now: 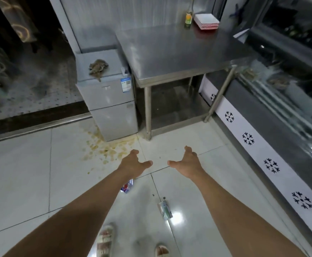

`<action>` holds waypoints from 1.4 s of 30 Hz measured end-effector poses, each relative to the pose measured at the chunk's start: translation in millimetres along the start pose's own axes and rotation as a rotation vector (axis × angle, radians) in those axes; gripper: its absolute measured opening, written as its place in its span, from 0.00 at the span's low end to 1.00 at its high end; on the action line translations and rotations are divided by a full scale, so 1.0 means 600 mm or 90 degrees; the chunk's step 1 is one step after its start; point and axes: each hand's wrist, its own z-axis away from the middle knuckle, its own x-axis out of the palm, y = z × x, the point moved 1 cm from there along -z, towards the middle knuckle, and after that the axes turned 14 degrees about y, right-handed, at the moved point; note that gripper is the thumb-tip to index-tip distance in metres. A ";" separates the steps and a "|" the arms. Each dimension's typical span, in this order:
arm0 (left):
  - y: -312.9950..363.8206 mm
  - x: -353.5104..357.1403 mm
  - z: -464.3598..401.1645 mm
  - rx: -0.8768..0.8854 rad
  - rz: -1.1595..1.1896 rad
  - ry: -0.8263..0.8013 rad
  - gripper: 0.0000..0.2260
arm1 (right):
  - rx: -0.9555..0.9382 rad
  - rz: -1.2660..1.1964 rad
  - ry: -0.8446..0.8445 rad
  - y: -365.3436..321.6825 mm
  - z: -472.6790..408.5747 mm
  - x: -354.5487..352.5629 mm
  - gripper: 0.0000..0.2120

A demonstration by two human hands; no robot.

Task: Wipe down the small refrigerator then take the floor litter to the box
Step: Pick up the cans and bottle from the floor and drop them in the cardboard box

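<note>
Head view: both hands reach out empty, fingers loosely spread. The rag (pixel 98 69) sits on the small refrigerator (pixel 107 93), up and left of the left hand (pixel 135 162), the nearer one; right hand (pixel 186 160) further.

The left forearm (pixel 88 197) covers most of a small packet (pixel 127 186) on the floor, so its print cannot be read. The fridge's (pixel 108 101) blue label (pixel 126 84) is too small to read. The bottle (pixel 188 17) on the tabletop (pixel 179 51) is cut off by the top edge. Both sandals (pixel 105 238) run off the bottom edge. The far left is dark and blurred.
</note>
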 end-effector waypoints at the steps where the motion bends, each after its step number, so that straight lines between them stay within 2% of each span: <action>1: -0.002 0.001 -0.023 0.007 -0.005 -0.020 0.35 | 0.023 -0.004 0.010 -0.001 -0.009 0.013 0.45; 10: -0.058 0.024 -0.199 0.044 -0.125 -0.213 0.34 | 0.232 -0.047 0.075 0.008 -0.040 0.150 0.44; 14: -0.094 0.055 -0.247 0.057 -0.159 -0.248 0.33 | 0.288 -0.050 0.076 0.045 -0.039 0.210 0.43; 19: -0.175 0.148 -0.306 0.076 -0.200 -0.266 0.32 | 0.350 -0.060 0.072 0.133 -0.052 0.326 0.40; 32: -0.494 0.484 -0.520 0.095 -0.265 -0.284 0.32 | 0.353 0.007 0.029 0.469 -0.227 0.723 0.41; 37: -0.603 0.597 -0.593 0.104 -0.283 -0.288 0.33 | 0.321 0.081 0.064 0.582 -0.291 0.855 0.39; 42: -0.677 0.658 -0.633 0.093 -0.278 -0.279 0.33 | 0.312 0.165 0.103 0.662 -0.330 0.930 0.42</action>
